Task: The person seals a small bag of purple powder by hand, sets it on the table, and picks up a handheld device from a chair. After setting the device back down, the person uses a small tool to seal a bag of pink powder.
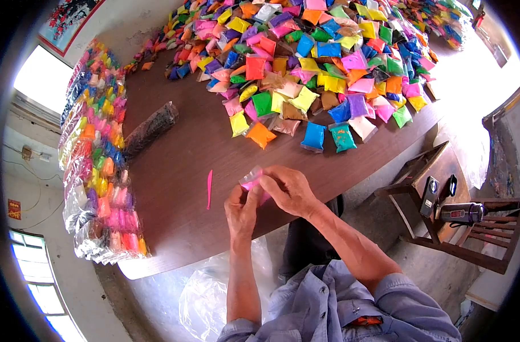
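Observation:
Between both hands, near the table's front edge, is a small clear packet of pink clay (250, 179). My left hand (241, 210) pinches its lower left side. From the right, my right hand (287, 191) has its fingers closed on the packet too, hiding part of it. A pink plastic knife (210, 189) lies on the brown table just left of my hands. Beyond them spreads a large heap of colourful clay packets (328, 82), with a blue packet (313, 137) and an orange packet (261, 135) at its near edge.
Bundled rows of packets in clear wrap (103, 165) line the table's left end. A dark wrapped roll (151, 130) lies beside them. To the right, a wooden chair (442, 196) carries a flask (462, 213) and a dark case (430, 195). Clear plastic bags (220, 290) sit below the table.

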### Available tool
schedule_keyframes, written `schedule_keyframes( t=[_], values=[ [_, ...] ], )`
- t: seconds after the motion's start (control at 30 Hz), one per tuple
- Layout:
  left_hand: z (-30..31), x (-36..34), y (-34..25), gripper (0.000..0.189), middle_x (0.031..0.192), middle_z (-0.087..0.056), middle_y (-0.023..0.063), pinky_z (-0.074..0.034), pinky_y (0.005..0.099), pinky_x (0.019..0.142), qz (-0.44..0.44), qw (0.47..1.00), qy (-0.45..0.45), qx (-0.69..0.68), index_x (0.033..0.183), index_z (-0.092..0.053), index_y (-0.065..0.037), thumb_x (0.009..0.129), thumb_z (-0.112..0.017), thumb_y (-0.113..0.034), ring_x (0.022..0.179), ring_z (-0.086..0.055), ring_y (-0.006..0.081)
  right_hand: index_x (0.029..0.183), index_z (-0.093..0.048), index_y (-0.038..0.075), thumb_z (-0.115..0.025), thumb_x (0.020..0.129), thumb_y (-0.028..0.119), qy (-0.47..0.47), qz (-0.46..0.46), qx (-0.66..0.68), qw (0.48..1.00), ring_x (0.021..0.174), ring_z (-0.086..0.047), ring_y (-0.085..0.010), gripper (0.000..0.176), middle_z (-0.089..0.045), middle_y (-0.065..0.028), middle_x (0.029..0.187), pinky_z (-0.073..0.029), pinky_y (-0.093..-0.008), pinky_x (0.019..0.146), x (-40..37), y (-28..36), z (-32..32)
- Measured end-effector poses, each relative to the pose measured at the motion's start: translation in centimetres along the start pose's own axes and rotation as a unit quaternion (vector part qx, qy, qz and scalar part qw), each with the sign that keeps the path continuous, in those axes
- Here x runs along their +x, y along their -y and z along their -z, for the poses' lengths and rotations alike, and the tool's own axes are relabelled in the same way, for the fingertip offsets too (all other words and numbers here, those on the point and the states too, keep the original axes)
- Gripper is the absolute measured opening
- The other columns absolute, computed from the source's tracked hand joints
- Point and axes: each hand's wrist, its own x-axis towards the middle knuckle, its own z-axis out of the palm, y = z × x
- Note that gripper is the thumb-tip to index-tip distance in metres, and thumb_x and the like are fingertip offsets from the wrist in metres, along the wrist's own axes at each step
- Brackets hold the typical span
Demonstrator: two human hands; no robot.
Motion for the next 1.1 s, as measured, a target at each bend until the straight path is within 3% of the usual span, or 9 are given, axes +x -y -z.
schedule_keyframes(
  t=[0.3, 0.43, 0.53, 0.63, 0.7, 0.83, 0.93, 0.97, 1.1],
  values=[
    [-0.3, 0.1, -1.4, 0.029, 0.076, -0.065, 0.0012, -0.046, 0.0282, 0.065, 0.013, 0.994, 0.028, 0.107, 0.092, -0.071, 0.001, 0.089, -0.08, -0.026, 0.073, -0.056, 0.0096, 0.103, -0.071, 0.001, -0.067, 0.101, 0.023, -0.043, 0.01, -0.001, 0.999, 0.074, -0.068, -0.0342, 0.023, -0.07, -0.0192, 0.087, -0.052, -0.0402, 0.065, -0.1, -1.4, -0.4],
    [0.5, 0.3, 0.2, 0.033, 0.081, -0.067, -0.0003, -0.046, 0.0277, 0.066, 0.012, 0.987, 0.045, 0.154, 0.099, -0.074, -0.002, 0.096, -0.076, -0.035, 0.074, -0.058, 0.0098, 0.104, -0.072, 0.001, -0.068, 0.1, 0.023, -0.055, 0.023, 0.002, 0.998, 0.074, -0.068, -0.033, 0.022, -0.071, -0.0183, 0.088, -0.052, -0.0395, 0.066, -0.1, -1.2, -0.5],
    [0.2, 0.4, 0.6, 0.032, 0.081, -0.067, -0.0008, -0.046, 0.0279, 0.065, -0.035, 0.988, 0.012, 0.147, 0.1, -0.074, -0.002, 0.097, -0.076, -0.033, 0.073, -0.057, 0.0102, 0.106, -0.072, 0.003, -0.068, 0.1, 0.022, -0.053, 0.023, 0.026, 0.998, 0.078, -0.07, -0.0302, 0.021, -0.072, -0.0162, 0.092, -0.054, -0.0375, 0.067, 0.0, -0.5, -0.4],
    [-1.1, -0.2, -1.4, 0.024, 0.076, -0.069, 0.0053, -0.049, 0.0318, 0.067, 0.008, 0.992, -0.065, 0.11, 0.091, -0.071, 0.002, 0.09, -0.078, -0.022, 0.072, -0.061, 0.0136, 0.108, -0.073, 0.004, -0.069, 0.099, 0.024, -0.089, 0.011, 0.02, 0.996, 0.084, -0.072, -0.0282, 0.022, -0.072, -0.0146, 0.097, -0.055, -0.0362, 0.071, -0.1, -0.3, -0.5],
    [-1.4, -0.5, -1.4, 0.022, 0.081, -0.071, 0.0102, -0.053, 0.0355, 0.069, -0.033, 0.964, -0.086, 0.251, 0.097, -0.07, 0.0, 0.087, -0.079, -0.017, 0.073, -0.065, 0.0196, 0.11, -0.073, 0.005, -0.072, 0.096, 0.025, -0.059, 0.06, -0.023, 0.996, 0.087, -0.072, -0.0266, 0.025, -0.071, -0.0138, 0.098, -0.056, -0.0357, 0.073, -0.4, 0.1, -0.3],
    [-2.1, -1.9, -1.3, 0.033, 0.096, -0.072, 0.0133, -0.057, 0.0391, 0.072, -0.172, 0.942, -0.07, 0.28, 0.115, -0.068, -0.003, 0.084, -0.079, -0.009, 0.079, -0.071, 0.029, 0.109, -0.073, 0.004, -0.073, 0.094, 0.025, -0.039, 0.081, -0.021, 0.996, 0.085, -0.071, -0.0267, 0.025, -0.071, -0.0138, 0.097, -0.057, -0.0366, 0.073, -0.4, 0.6, -0.2],
    [-1.8, -3.5, -2.2, 0.038, 0.099, -0.072, 0.0133, -0.058, 0.0358, 0.072, -0.168, 0.949, -0.038, 0.265, 0.12, -0.068, -0.001, 0.084, -0.079, -0.008, 0.08, -0.071, 0.0261, 0.107, -0.073, 0.003, -0.072, 0.094, 0.022, -0.041, 0.028, 0.049, 0.998, 0.082, -0.07, -0.0266, 0.023, -0.071, -0.013, 0.096, -0.056, -0.036, 0.072, -0.4, -0.3, -0.3],
    [-0.9, -3.9, -1.6, 0.041, 0.108, -0.073, 0.0143, -0.058, 0.032, 0.076, -0.127, 0.963, -0.023, 0.237, 0.128, -0.066, 0.001, 0.09, -0.078, -0.008, 0.092, -0.071, 0.0199, 0.106, -0.072, 0.002, -0.071, 0.095, 0.021, -0.04, 0.03, 0.04, 0.998, 0.081, -0.069, -0.0264, 0.022, -0.07, -0.013, 0.095, -0.055, -0.0356, 0.072, -0.5, -0.6, 0.0],
    [0.2, -3.0, -0.4, 0.035, 0.106, -0.073, 0.0131, -0.056, 0.0331, 0.074, -0.117, 0.968, -0.084, 0.207, 0.119, -0.068, 0.003, 0.093, -0.077, -0.018, 0.083, -0.069, 0.0185, 0.103, -0.071, -0.001, -0.069, 0.097, 0.018, -0.034, 0.037, 0.051, 0.997, 0.078, -0.067, -0.0257, 0.02, -0.068, -0.0137, 0.092, -0.054, -0.0345, 0.071, -0.6, -1.3, 0.1]
  ],
)
